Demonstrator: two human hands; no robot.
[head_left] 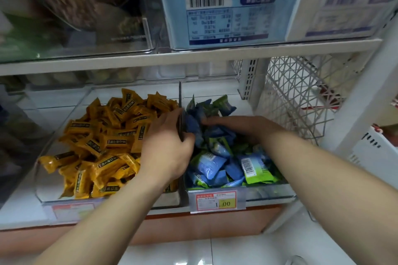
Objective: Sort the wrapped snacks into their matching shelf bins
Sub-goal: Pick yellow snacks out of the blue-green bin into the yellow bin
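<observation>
Two clear bins stand side by side on the lower shelf. The left bin [41, 180] holds several yellow wrapped snacks [103, 142]. The right bin [273, 191] holds several blue and green wrapped snacks [215, 165]. My left hand [165, 148] straddles the wall between the bins, with its fingers on the yellow side and its thumb on the blue side, pinching the wall. My right hand [234, 125] lies on the blue and green packets towards the back of the right bin, its fingers stretched out to the left over them.
A price tag [216, 200] hangs on the right bin's front. The shelf board [129, 62] above carries clear bins with a blue-labelled pack [226, 17] and brown goods [81, 0]. A white lattice basket [297, 97] stands to the right.
</observation>
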